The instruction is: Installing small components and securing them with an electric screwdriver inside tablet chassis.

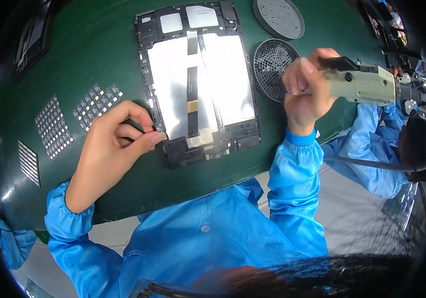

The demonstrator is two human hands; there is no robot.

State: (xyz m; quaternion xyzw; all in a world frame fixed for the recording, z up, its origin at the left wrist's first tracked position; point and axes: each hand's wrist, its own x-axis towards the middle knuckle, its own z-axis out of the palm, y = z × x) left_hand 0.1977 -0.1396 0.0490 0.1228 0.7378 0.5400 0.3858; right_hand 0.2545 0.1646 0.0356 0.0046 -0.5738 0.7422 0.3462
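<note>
An opened tablet [245,149] lies on the green table, its black frame around two bright silvery battery cells, with a dark ribbon cable [192,82] down the middle. My left hand [111,144] is at its lower left edge, thumb and forefinger pinched together; whatever is between the fingertips is too small or hidden to make out. To the right of the tablet, my right hand [308,87] grips a cream-coloured electric screwdriver [364,84], held sideways above the table. The fingers cover its front end, so the bit cannot be seen clearly.
Two round dishes stand right of the tablet: a dark one full of small holes or screws [271,62] and a grey one [280,20] behind. Sheets of small parts [54,126] lie at left. A black device [33,37] sits far left. Another person's blue sleeve [364,149] is at right.
</note>
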